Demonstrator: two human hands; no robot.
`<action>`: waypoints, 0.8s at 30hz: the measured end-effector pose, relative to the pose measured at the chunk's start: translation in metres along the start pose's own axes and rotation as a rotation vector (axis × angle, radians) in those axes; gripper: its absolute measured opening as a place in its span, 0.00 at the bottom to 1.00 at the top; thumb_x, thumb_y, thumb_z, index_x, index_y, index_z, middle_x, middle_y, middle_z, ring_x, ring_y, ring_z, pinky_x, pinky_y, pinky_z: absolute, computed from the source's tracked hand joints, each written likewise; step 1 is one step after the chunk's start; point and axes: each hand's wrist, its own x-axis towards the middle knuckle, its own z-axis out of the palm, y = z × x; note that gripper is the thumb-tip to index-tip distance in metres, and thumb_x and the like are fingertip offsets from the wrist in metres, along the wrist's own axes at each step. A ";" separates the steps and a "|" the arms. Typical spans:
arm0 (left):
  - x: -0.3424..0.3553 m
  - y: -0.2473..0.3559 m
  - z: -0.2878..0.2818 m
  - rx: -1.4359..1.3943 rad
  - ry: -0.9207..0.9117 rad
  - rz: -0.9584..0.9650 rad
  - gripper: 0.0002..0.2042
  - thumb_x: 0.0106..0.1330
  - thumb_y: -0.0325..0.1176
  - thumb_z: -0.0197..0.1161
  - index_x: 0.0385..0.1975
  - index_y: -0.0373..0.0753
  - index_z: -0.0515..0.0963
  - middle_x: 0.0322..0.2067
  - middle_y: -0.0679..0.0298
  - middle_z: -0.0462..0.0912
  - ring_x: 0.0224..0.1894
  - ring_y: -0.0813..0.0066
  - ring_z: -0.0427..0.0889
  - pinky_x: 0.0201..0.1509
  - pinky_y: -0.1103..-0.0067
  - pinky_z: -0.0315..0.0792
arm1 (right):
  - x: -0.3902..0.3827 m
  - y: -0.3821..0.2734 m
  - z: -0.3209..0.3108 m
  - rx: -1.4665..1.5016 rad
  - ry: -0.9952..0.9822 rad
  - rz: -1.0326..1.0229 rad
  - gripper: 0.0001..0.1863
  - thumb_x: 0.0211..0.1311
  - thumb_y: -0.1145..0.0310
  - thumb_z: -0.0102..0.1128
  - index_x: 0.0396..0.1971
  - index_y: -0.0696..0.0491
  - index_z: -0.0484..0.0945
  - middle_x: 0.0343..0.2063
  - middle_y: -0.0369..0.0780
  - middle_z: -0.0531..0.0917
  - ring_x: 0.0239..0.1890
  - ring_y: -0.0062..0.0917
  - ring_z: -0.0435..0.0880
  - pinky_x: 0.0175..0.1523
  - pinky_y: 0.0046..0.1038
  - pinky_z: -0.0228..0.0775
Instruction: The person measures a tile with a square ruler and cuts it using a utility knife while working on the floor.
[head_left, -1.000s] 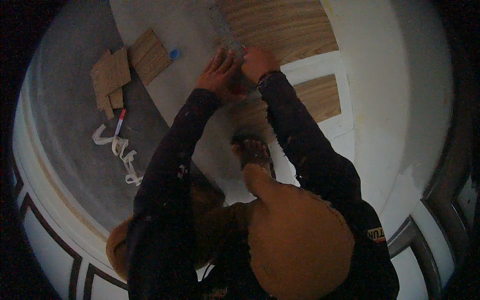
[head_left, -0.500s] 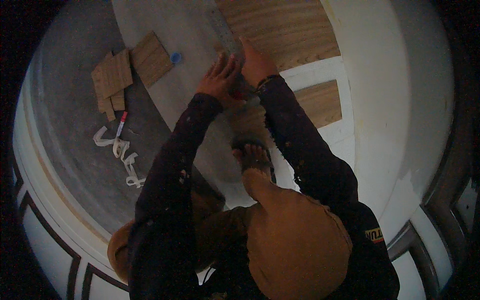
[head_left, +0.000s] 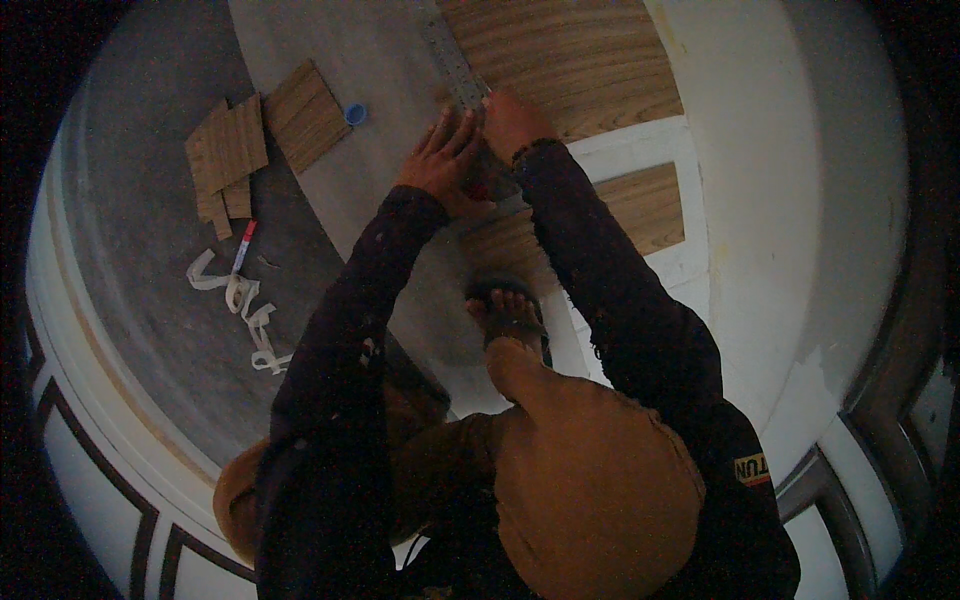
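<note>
My left hand (head_left: 441, 163) lies with fingers apart on a perforated metal straightedge (head_left: 450, 62), laid over a grey panel (head_left: 345, 65) at a wood-grain piece's (head_left: 560, 55) edge. Just right of it, my right hand (head_left: 511, 128) is closed on a thin tool at the straightedge's edge; the tool is too small to make out clearly. A red object beneath my left palm is mostly hidden. Below the hands, my foot (head_left: 505, 308) in a dark sandal rests by another wood-grain section.
Wood-grain offcuts (head_left: 225, 155), a square piece (head_left: 305, 115), a blue cap (head_left: 355, 115), a red-and-white marker (head_left: 243, 245) and crumpled white strips (head_left: 265, 340) lie at left. A pale wall or panel (head_left: 775, 180) runs along the right; dark-edged white trim curves at lower left.
My left hand has shifted slightly down. My right hand slid up along the straightedge half a second ago, then came back down a little. More of the straightedge shows.
</note>
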 end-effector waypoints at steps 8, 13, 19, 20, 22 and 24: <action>0.003 -0.003 0.008 -0.001 0.040 0.009 0.54 0.41 0.61 0.74 0.71 0.46 0.60 0.76 0.60 0.49 0.78 0.51 0.43 0.78 0.58 0.47 | 0.005 -0.018 -0.015 -0.057 -0.081 0.101 0.15 0.67 0.63 0.53 0.43 0.59 0.80 0.42 0.56 0.83 0.48 0.53 0.82 0.52 0.50 0.74; 0.004 -0.004 0.015 -0.010 0.053 0.024 0.54 0.41 0.61 0.74 0.72 0.48 0.59 0.76 0.61 0.48 0.78 0.51 0.43 0.78 0.58 0.47 | 0.010 -0.002 -0.006 -0.166 -0.076 -0.059 0.15 0.67 0.64 0.52 0.43 0.59 0.80 0.41 0.55 0.84 0.47 0.53 0.82 0.52 0.50 0.74; 0.005 -0.003 0.016 0.046 0.020 0.001 0.54 0.42 0.59 0.75 0.72 0.49 0.59 0.77 0.61 0.47 0.78 0.51 0.42 0.78 0.58 0.47 | 0.004 -0.012 0.000 -0.085 0.019 0.092 0.17 0.70 0.59 0.51 0.45 0.58 0.77 0.40 0.55 0.84 0.46 0.54 0.82 0.51 0.51 0.74; 0.004 -0.007 0.020 0.047 0.054 0.017 0.53 0.42 0.59 0.75 0.72 0.49 0.60 0.77 0.60 0.47 0.78 0.51 0.42 0.78 0.57 0.47 | 0.003 -0.013 0.003 -0.093 0.032 0.077 0.17 0.70 0.59 0.51 0.45 0.58 0.77 0.40 0.55 0.84 0.46 0.54 0.82 0.51 0.51 0.74; 0.007 -0.011 0.027 0.053 0.065 0.031 0.53 0.42 0.58 0.75 0.72 0.49 0.60 0.76 0.60 0.47 0.78 0.51 0.42 0.78 0.58 0.47 | 0.005 -0.008 0.004 -0.106 0.042 0.068 0.17 0.70 0.59 0.51 0.45 0.58 0.76 0.40 0.56 0.84 0.46 0.54 0.82 0.50 0.51 0.74; 0.009 -0.013 0.032 0.060 0.074 0.041 0.53 0.42 0.58 0.75 0.71 0.48 0.61 0.76 0.59 0.48 0.78 0.51 0.42 0.78 0.58 0.47 | 0.009 -0.007 0.003 -0.057 -0.004 0.083 0.17 0.68 0.60 0.54 0.45 0.59 0.76 0.40 0.56 0.84 0.45 0.55 0.82 0.50 0.52 0.74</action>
